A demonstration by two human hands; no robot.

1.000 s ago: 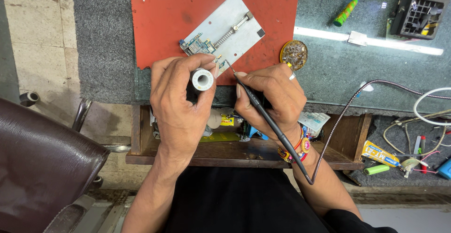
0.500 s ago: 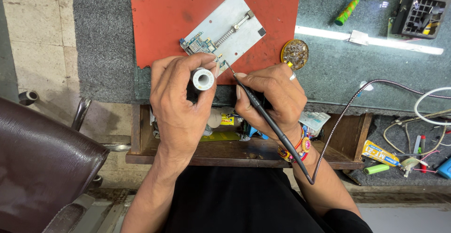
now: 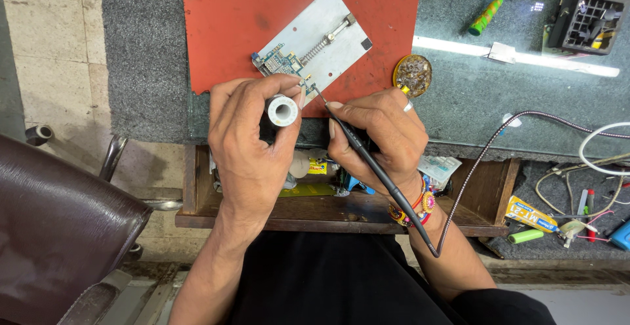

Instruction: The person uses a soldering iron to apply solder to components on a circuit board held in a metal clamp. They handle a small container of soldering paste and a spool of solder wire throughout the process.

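With the left hand [image 3: 252, 144] clamped on a solder spool [image 3: 281, 110] and the right hand [image 3: 380, 138] gripping the soldering iron [image 3: 367, 161], a slip at the tip just ahead of both could bridge pads on the small circuit board [image 3: 281, 62].

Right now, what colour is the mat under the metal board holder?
Red, seen in the head view: the mat.

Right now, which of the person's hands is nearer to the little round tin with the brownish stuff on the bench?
Right. The right hand, holding the soldering iron, sits just below the round tin. The left hand, gripping a solder spool, is farther off, on the other side of the right hand.
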